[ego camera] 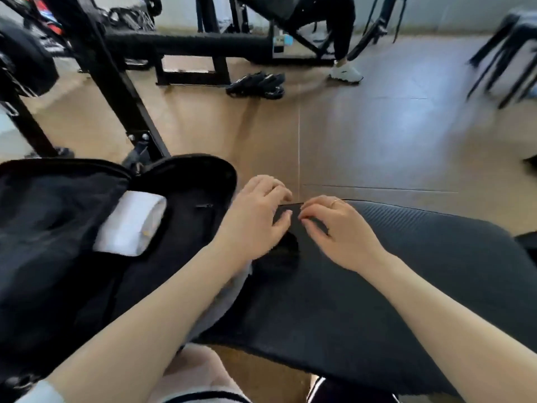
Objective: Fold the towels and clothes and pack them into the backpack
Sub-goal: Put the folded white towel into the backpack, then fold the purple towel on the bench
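Note:
A black backpack (58, 228) lies open at the left, its flap (189, 175) thrown back. A rolled white towel (130, 225) rests inside its mouth. A smooth black garment (290, 228) lies at the far edge of a black padded seat (421, 257). My left hand (255, 210) and my right hand (340, 231) meet over that garment, fingers curled and pinching its top edge. A pale grey cloth (229, 292) peeks out under my left forearm, between the backpack and the seat. The picture is blurred around the fingertips.
A black metal frame (116, 91) rises behind the backpack. Black cables (255, 85) lie on the wooden floor beyond. Another person's leg and white shoe (345, 72) stand at the back. Dark stools (505, 62) are at the far right.

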### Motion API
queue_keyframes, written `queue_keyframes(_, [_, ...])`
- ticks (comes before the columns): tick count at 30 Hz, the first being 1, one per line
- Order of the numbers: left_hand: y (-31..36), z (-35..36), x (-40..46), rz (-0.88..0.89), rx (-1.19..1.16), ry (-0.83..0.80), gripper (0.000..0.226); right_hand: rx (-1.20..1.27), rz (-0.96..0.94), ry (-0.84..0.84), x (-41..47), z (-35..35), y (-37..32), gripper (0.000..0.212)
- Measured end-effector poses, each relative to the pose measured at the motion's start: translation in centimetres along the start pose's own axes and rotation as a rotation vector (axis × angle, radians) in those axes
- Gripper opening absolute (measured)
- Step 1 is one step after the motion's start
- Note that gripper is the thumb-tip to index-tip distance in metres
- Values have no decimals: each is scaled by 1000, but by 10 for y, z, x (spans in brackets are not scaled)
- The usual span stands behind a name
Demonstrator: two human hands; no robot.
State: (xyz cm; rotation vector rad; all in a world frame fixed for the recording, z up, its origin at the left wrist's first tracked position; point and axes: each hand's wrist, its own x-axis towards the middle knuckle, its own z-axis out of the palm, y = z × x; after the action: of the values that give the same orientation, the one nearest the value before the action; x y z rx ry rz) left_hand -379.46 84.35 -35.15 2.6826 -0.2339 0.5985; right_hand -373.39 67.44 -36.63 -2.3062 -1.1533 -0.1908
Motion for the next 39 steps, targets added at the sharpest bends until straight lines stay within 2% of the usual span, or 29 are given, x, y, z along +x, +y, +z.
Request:
queue_keyframes(4, [62,57,51,90,-109,-107,24,-37,171,17,-42,-47,73,16])
queue_keyframes(9, [133,131,114,132,-244,-302,26,-22,422,70,-91,-109,170,13])
queue_keyframes(14, [192,200,161,144,-272,-507,26,-194,660,129,-158,-159,265,10])
queue_keyframes(17, [218,228,181,180,-261,-597,27,-369,798,33,-197,-181,305,16])
queue_keyframes(21, [245,249,202,224,-269,-657,28,-678,850,-219,-241,-198,337,37])
queue_keyframes(23, [254,256,207,233,-278,-680,28,-697,884,-328,-254,-205,347,40])
queue_keyframes(27, [265,267,208,227,-278,-704,27,-618,784,-455,-270,-214,363,34])
queue_keyframes(29, [268,270,207,228,-279,-715,27,-722,726,-472,-275,-217,366,29])
queue_keyframes(32, [272,273,206,233,-272,-720,26,-870,690,-308,-284,-223,374,22])
queue_keyframes(34, [274,271,206,231,-274,-713,25,-844,603,-199,-284,-226,376,23])
queue_keyframes(35, [275,269,206,229,-279,-703,26,-807,546,-138,-280,-228,373,16])
queue_keyframes(36, [277,267,207,224,-294,-686,26,-719,497,-58,-272,-231,367,8])
queue_keyframes(39, [283,257,208,170,-482,-584,31,-262,418,177,-230,-249,333,25])
